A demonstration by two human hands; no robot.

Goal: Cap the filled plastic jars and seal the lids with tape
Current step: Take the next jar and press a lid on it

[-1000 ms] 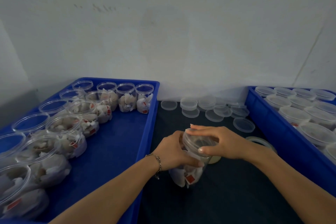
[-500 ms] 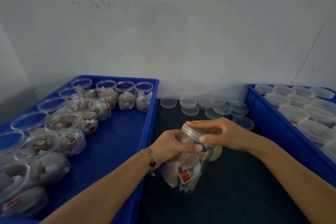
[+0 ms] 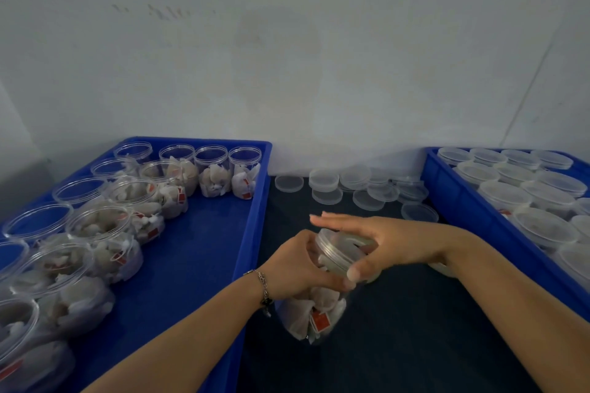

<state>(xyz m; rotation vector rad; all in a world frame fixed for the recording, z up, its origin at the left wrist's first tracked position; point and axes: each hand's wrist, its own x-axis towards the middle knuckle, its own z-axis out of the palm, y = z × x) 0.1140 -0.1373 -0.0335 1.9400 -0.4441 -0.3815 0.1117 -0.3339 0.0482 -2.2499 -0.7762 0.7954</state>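
Plastic jar tilted, left hand gripping; right hand on lid.

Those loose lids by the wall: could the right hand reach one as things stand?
Probably yes. The loose lids lie in the open just beyond the right hand, nothing between, but that hand is on the jar's lid and would have to let go.
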